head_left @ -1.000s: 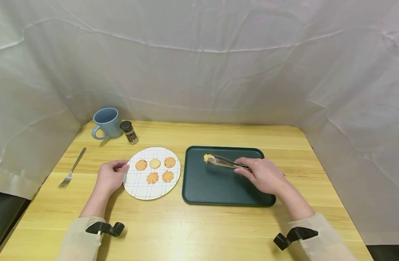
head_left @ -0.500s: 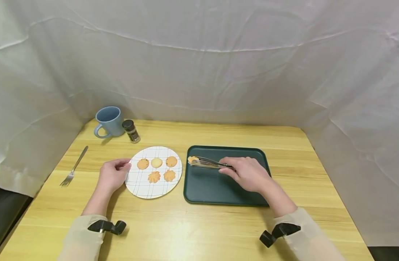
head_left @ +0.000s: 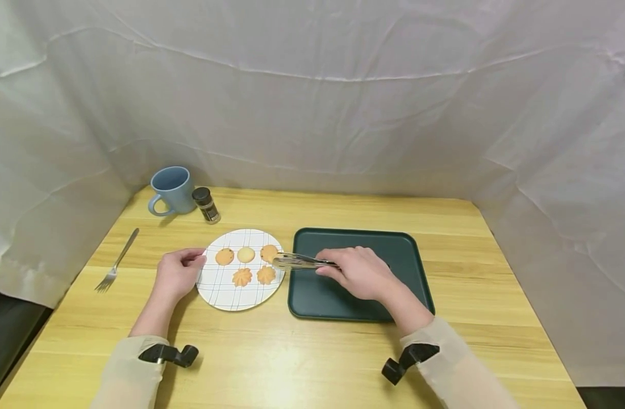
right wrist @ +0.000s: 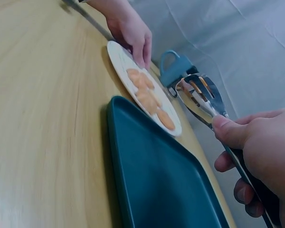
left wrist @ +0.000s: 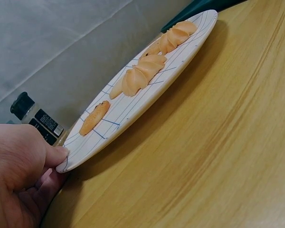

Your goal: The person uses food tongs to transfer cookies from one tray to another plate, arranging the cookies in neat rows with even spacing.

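My left hand (head_left: 175,274) pinches the left rim of a white plate (head_left: 217,288) with blue grid lines, thumb on top. On the plate lie three round cookies (head_left: 246,254) in a back row and two flower-shaped cookies (head_left: 242,277) in front of them. My right hand (head_left: 357,272) grips metal tongs (head_left: 298,262) from above, over the left part of a dark green tray (head_left: 338,301). The tongs' tips reach over the plate's right edge. Between them, the right wrist view shows an orange-brown cookie (right wrist: 196,87), mostly covered by the slotted metal.
A blue mug (head_left: 172,190) and a black-capped spice jar (head_left: 206,205) stand behind the plate at the back left. A fork (head_left: 117,261) lies on the wooden table at the far left. Pale cloth (head_left: 312,125) hangs around the back and sides.
My right hand has carried the tongs and cookie left, from above the tray to over the plate's right edge. The left hand stays at the plate's rim.
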`<action>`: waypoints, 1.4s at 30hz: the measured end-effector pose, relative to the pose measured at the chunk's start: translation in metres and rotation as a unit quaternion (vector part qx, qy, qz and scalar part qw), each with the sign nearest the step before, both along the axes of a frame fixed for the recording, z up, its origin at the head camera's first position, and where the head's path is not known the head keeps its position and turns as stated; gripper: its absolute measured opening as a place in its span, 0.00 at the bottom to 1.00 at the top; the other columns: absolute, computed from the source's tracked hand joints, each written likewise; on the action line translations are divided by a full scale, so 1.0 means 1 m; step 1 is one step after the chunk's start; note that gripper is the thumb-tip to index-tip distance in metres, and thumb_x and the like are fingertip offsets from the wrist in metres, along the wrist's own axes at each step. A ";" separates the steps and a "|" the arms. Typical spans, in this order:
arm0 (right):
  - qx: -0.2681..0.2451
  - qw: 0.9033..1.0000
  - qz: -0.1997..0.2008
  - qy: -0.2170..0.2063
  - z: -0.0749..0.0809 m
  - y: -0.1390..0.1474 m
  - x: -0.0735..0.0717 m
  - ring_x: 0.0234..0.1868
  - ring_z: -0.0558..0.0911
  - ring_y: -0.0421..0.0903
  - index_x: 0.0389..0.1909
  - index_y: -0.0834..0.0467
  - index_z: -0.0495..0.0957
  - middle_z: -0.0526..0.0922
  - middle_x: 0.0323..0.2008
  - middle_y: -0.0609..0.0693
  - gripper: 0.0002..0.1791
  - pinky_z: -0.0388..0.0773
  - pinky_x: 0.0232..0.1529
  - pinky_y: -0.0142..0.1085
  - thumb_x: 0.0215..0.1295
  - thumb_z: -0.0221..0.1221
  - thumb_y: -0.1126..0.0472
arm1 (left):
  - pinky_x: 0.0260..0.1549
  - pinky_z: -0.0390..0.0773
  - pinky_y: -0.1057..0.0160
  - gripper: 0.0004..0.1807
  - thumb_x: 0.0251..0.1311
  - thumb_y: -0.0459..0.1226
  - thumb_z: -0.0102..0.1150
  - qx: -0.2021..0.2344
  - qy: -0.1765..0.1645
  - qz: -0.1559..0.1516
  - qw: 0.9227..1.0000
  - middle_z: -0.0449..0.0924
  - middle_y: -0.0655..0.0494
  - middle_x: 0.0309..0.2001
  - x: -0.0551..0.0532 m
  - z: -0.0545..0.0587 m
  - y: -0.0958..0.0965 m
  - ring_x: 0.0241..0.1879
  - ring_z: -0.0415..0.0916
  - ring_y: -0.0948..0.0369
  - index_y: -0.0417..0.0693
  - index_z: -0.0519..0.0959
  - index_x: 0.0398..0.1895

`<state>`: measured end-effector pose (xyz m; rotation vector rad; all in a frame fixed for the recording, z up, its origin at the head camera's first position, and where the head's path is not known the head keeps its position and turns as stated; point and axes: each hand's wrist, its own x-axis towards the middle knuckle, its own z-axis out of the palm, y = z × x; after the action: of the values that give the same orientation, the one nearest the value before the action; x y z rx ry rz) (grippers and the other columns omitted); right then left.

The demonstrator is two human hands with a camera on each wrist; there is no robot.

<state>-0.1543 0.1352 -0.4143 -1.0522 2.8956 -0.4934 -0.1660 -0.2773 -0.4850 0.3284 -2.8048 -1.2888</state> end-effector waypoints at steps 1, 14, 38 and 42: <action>0.001 1.000 0.004 0.000 -0.001 -0.003 -0.001 0.37 0.85 0.40 0.65 0.49 0.83 0.87 0.56 0.44 0.23 0.81 0.38 0.39 0.80 0.56 0.41 | 0.44 0.74 0.56 0.18 0.77 0.38 0.57 -0.001 0.000 0.000 1.000 0.85 0.41 0.49 0.000 0.000 0.000 0.46 0.78 0.49 0.36 0.84 0.61; 0.016 0.998 0.049 -0.023 -0.003 -0.053 -0.007 0.37 0.84 0.39 0.65 0.46 0.82 0.87 0.54 0.40 0.21 0.80 0.37 0.39 0.82 0.53 0.42 | 0.42 0.74 0.59 0.18 0.77 0.39 0.58 -0.005 0.008 -0.006 1.000 0.85 0.40 0.49 0.000 0.000 -0.001 0.46 0.78 0.50 0.36 0.84 0.60; 0.056 0.996 0.056 -0.049 -0.012 -0.119 -0.017 0.38 0.81 0.39 0.67 0.42 0.80 0.86 0.55 0.37 0.21 0.78 0.37 0.40 0.81 0.53 0.41 | 0.41 0.76 0.60 0.16 0.75 0.37 0.60 -0.012 0.029 -0.015 0.999 0.87 0.41 0.45 0.001 0.003 0.000 0.44 0.81 0.51 0.35 0.85 0.57; 0.074 0.995 0.051 -0.050 -0.014 -0.125 -0.017 0.42 0.83 0.42 0.70 0.41 0.78 0.85 0.58 0.38 0.22 0.79 0.40 0.43 0.82 0.52 0.41 | 0.42 0.76 0.59 0.16 0.75 0.37 0.60 -0.016 0.031 -0.015 0.999 0.87 0.41 0.45 0.000 0.003 -0.001 0.44 0.81 0.51 0.35 0.85 0.57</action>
<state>-0.1709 0.0098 -0.4279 -1.1128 2.7269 -0.3108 -0.1656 -0.2783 -0.4824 0.2434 -2.7860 -1.2356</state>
